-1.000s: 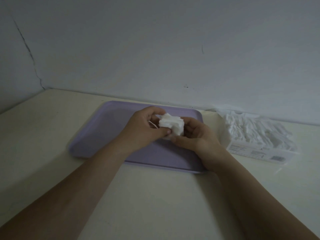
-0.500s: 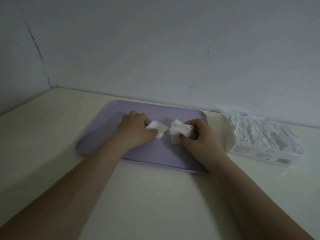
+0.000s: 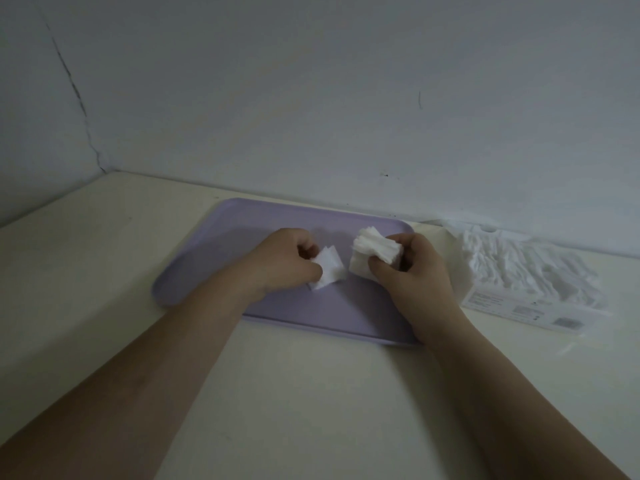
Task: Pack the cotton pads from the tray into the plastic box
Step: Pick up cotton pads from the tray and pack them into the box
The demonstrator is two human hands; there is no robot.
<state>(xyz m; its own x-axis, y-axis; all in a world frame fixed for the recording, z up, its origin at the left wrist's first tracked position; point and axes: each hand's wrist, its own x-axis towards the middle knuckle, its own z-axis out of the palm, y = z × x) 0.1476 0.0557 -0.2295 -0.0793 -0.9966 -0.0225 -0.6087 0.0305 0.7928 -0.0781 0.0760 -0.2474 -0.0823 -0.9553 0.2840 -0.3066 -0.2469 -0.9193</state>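
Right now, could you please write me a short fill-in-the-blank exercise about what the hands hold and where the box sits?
1. The left hand pinches a few ____ over the tray.
2. The thicker stack is held by the ____.
3. The box lies to the ____ of the tray.

Missing: pads; right hand; right.

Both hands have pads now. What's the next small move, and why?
Probably carry the thick stack in the right hand across to the box: it is gripped, and the box sits just right of the tray. The left hand pinches only a few pads.
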